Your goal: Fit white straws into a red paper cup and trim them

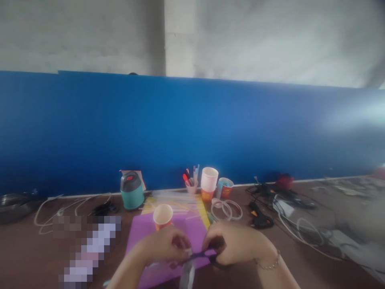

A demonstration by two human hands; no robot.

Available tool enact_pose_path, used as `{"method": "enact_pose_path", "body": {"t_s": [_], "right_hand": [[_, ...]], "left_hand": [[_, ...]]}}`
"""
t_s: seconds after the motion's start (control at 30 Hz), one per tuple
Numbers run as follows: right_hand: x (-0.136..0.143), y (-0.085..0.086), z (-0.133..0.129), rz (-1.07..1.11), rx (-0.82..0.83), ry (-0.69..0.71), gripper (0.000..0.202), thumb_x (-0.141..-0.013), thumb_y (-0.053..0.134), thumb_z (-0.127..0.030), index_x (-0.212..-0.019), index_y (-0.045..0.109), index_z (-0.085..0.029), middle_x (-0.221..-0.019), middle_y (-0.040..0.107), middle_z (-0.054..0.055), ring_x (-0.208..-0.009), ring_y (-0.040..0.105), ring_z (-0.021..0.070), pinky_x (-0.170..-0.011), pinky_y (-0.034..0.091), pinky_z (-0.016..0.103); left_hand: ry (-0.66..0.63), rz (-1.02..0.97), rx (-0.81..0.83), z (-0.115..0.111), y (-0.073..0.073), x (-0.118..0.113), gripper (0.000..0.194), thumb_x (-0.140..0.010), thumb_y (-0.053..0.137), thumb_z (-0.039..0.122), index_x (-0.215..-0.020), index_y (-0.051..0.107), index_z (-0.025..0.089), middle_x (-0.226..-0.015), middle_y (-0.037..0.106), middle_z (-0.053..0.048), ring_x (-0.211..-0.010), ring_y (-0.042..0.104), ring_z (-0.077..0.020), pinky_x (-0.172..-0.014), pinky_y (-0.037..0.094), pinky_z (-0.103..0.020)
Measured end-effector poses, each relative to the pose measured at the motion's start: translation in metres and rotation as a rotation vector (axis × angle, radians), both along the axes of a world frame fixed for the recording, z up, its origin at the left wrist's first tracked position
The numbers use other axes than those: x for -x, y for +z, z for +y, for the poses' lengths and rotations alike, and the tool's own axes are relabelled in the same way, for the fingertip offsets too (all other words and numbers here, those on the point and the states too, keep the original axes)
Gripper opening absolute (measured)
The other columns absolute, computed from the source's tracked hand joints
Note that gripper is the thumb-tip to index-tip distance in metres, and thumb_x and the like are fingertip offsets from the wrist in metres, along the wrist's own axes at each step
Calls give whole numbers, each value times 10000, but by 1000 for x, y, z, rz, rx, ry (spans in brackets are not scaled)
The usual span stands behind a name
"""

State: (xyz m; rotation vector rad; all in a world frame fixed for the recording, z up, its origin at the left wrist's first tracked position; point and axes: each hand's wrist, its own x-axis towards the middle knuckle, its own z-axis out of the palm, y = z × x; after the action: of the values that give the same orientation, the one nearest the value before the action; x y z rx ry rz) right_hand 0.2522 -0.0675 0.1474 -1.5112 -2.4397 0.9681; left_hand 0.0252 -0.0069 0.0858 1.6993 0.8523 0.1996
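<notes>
My right hand (230, 245) is closed on a pair of dark-handled scissors (199, 255), whose blades point left toward my other hand. My left hand (170, 245) pinches a small whitish strip (188, 252) close to the blades. Below the fingers hangs a pale, shiny piece (187, 275), blurred; I cannot tell whether it joins the strip. Both hands are above a purple sheet (141, 233) on the table. Just beyond my left hand stands a paper cup (163, 216), upright and partly hidden by that hand.
A yellow sheet (147, 205) with pale sticks lies behind. Further back are a teal flask (132, 196), a pen cup (191, 188), stacked paper cups (209, 180) and another cup (227, 190). Rings (236, 208), a glue gun (260, 216) and cables (300, 237) lie right.
</notes>
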Motion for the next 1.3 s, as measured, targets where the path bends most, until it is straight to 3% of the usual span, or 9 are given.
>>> {"method": "enact_pose_path", "body": {"t_s": [0.27, 0.6, 0.73, 0.9, 1.13, 1.3], "right_hand": [[1, -1, 1, 0, 18, 8, 341, -591, 641, -200, -921, 715, -246, -791, 654, -36, -667, 529, 105, -557, 349, 179], [2, -5, 4, 12, 19, 27, 335, -616, 585, -168, -923, 705, -228, -801, 662, -22, -661, 534, 106, -555, 351, 180], [5, -6, 2, -21, -44, -10, 332, -600, 620, -191, -920, 697, -235, -808, 657, -24, -678, 527, 114, -559, 341, 191], [5, -6, 1, -33, 19, -18, 343, -628, 602, -205, -958, 687, -253, -814, 669, -22, -671, 542, 120, -556, 344, 200], [8, -10, 3, -59, -45, -29, 329, -621, 596, -202, -935, 685, -245, -805, 662, -28, -674, 536, 113, -551, 329, 198], [8, -7, 1, -90, -24, -72, 301, -620, 613, -240, -912, 687, -256, -756, 645, -39, -646, 522, 110, -511, 298, 199]], "left_hand": [[-38, 48, 9, 3, -7, -1, 240, -645, 594, 214, -870, 675, 185, -698, 694, -44, -546, 621, -131, -501, 444, -204], [-36, 9, 82, 2, 3, 1, 226, -661, 614, 255, -858, 662, 157, -753, 711, -87, -591, 660, -169, -536, 496, -247], [-3, 1, 99, 2, 3, 0, 242, -642, 633, 253, -862, 641, 153, -745, 710, -86, -593, 664, -183, -551, 509, -273], [19, 7, 126, 3, 2, 0, 241, -640, 641, 256, -865, 621, 173, -728, 702, -69, -589, 663, -185, -550, 500, -285], [26, 4, 18, 7, -6, 1, 232, -649, 635, 272, -851, 640, 157, -609, 659, -22, -542, 613, -154, -541, 458, -255], [31, -13, -46, 8, -6, 0, 252, -642, 651, 309, -848, 640, 163, -657, 664, -16, -609, 609, -157, -584, 443, -251]]}}
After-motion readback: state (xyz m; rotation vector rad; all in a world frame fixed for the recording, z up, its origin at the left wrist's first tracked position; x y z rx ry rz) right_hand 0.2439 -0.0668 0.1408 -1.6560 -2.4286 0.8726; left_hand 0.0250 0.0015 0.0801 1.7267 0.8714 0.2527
